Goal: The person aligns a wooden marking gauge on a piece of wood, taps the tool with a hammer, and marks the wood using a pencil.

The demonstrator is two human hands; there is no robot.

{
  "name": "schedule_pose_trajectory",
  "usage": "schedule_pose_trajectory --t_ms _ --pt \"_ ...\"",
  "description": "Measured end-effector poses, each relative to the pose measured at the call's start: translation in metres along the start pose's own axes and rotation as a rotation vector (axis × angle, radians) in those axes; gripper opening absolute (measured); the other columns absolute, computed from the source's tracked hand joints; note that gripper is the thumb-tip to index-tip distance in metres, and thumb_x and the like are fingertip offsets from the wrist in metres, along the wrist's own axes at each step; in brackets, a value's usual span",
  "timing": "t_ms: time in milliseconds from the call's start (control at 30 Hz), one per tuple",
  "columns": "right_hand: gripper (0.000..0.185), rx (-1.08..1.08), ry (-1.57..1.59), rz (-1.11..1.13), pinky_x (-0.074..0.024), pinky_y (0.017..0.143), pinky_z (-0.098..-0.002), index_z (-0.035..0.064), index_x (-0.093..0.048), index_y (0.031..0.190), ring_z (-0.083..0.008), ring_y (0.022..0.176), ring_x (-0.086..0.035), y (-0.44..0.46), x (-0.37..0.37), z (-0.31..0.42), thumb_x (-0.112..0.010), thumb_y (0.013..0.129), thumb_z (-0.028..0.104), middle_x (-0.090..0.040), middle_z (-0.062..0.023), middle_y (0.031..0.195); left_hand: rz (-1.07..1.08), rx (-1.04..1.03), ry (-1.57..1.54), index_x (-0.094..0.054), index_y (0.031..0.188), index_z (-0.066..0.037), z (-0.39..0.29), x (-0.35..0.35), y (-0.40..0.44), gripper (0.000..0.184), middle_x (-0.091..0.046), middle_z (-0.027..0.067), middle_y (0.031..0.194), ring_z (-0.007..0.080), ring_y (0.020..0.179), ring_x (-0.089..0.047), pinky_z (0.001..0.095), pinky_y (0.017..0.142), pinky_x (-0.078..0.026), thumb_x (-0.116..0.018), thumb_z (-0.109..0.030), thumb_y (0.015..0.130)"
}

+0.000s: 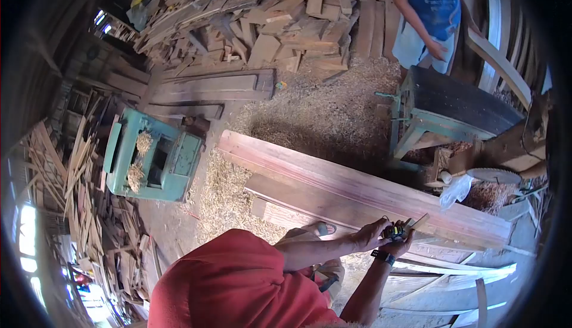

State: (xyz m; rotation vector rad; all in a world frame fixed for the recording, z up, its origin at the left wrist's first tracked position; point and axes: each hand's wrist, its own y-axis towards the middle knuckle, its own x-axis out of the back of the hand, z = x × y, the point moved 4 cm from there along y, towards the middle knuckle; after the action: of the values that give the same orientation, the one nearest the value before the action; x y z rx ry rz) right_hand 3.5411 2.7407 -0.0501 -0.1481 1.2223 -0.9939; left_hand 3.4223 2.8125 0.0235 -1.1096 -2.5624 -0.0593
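Head view: tape measure (394, 231), strip (421, 219) slanting upper right over plank (333, 176).

There are two shaving clumps (144, 142), one saw blade (494, 176), one wristwatch (383, 257) — one tape measure (394, 231).

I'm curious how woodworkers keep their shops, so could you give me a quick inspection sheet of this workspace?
Surface: long plank with pinkish streaks, running past the hands.
Job's things: small black-and-yellow object, possibly a tape measure.
Clutter: shavings on the floor; heaped wood offcuts.
Hands: right hand holds the object; left hand is at it, grip unclear.
Cables: nothing clearly seen.
Surroundings: green machine; person in blue beside a dark-topped bench.
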Motion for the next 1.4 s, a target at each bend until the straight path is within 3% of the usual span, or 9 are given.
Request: schedule_pose_trajectory --t_ms 300,367,433,467,500,567,733,1067,1400 --pt "0.059 -0.091 -0.131 -0.037 -0.0580 0.077 -0.0372 0.0064 -0.064 0.142 -0.0205 0.088 -0.063 0.034 0.029 0.005 -0.047 0.106 0.050 -0.070 -0.0073 0.106 0.201 -0.118 -0.036 -0.051 0.149 -0.005 -0.010 0.011 -0.003 0.059 -0.060 0.0181 0.132 0.0325 0.120 -0.064 0.0426 0.103 -0.055 -0.071 -0.027 0.098" --pt "0.058 -0.100 0.058 0.330 -0.0598 0.074 -0.0392 0.0056 -0.063 0.143 -0.0208 0.095 -0.066 0.044 0.063 0.012 -0.047 0.106 0.048 -0.071 -0.0092 0.112 0.280 0.063 -0.313 -0.063 0.138 -0.005 -0.003 0.006 -0.002 0.043 -0.065 0.0161 0.126 0.0278 0.116 -0.066 0.0397 0.100 -0.055 -0.070 -0.026 0.101" --pt "0.055 0.142 -0.157 -0.147 -0.0612 0.065 -0.0376 0.0052 -0.060 0.143 -0.0205 0.093 -0.070 0.006 0.037 0.016 -0.048 0.107 0.044 -0.073 -0.0113 0.114 0.218 0.003 -0.362 -0.072 0.121 -0.004 0.063 -0.024 -0.004 0.025 -0.069 0.0130 0.117 0.0243 0.109 -0.068 0.0374 0.089 -0.057 -0.068 -0.022 0.103" --pt "0.050 0.003 0.036 -0.161 -0.0603 0.056 -0.0345 0.0051 -0.061 0.139 -0.0208 0.082 -0.073 0.002 0.056 0.022 -0.051 0.106 0.041 -0.075 -0.0136 0.112 0.168 -0.103 -0.446 -0.072 0.121 -0.002 0.083 -0.030 -0.005 0.029 -0.070 0.0122 0.114 0.0233 0.103 -0.069 0.0376 0.088 -0.057 -0.069 -0.026 0.105" --pt "0.046 -0.024 -0.065 -0.308 -0.0519 0.046 -0.0291 0.0060 -0.069 0.115 -0.0167 0.053 -0.063 -0.032 0.018 0.029 -0.062 0.100 0.050 -0.070 -0.0062 0.074 0.214 0.019 -0.243 -0.071 0.117 0.001 0.065 -0.008 0.002 0.034 -0.075 0.0139 0.116 0.0248 0.095 -0.073 0.0389 0.088 -0.058 -0.064 -0.030 0.105" --pt "0.049 -0.196 0.108 -0.233 -0.0517 0.045 -0.0301 0.0047 -0.068 0.108 -0.0178 0.050 -0.063 -0.051 0.029 0.029 -0.063 0.098 0.052 -0.066 -0.0050 0.064 0.083 0.053 -0.198 -0.072 0.115 -0.001 0.039 0.015 0.018 0.043 -0.075 0.0126 0.102 0.0213 0.088 -0.073 0.0380 0.081 -0.059 -0.065 -0.042 0.104" --pt "0.049 -0.260 0.135 -0.441 -0.0537 0.046 -0.0332 0.0023 -0.067 0.106 -0.0193 0.052 -0.065 -0.104 0.113 -0.002 -0.062 0.099 0.051 -0.067 -0.0053 0.069 0.094 0.140 -0.277 -0.072 0.121 -0.001 0.067 0.033 0.076 0.028 -0.075 0.0046 0.101 0.0117 0.096 -0.069 0.0300 0.086 -0.056 -0.066 -0.025 0.106" --pt "0.041 -0.327 0.172 -0.611 -0.0584 0.054 -0.0363 0.0042 -0.065 0.119 -0.0210 0.058 -0.065 -0.188 0.179 -0.065 -0.063 0.099 0.039 -0.073 -0.0168 0.094 -0.028 -0.196 0.122 -0.075 0.109 -0.006 0.012 0.034 0.233 0.018 -0.075 0.0143 0.099 0.0275 0.082 -0.073 0.0364 0.075 -0.058 -0.068 -0.022 0.103" --pt "0.041 -0.349 0.191 -0.552 -0.0584 0.051 -0.0342 0.0044 -0.065 0.119 -0.0199 0.057 -0.064 -0.199 0.167 -0.078 -0.062 0.101 0.041 -0.074 -0.0140 0.093 -0.097 -0.693 0.677 -0.080 0.102 -0.011 -0.013 -0.003 0.340 0.017 -0.070 0.0109 0.118 0.0334 0.114 -0.062 0.0482 0.100 -0.050 -0.072 -0.024 0.095"
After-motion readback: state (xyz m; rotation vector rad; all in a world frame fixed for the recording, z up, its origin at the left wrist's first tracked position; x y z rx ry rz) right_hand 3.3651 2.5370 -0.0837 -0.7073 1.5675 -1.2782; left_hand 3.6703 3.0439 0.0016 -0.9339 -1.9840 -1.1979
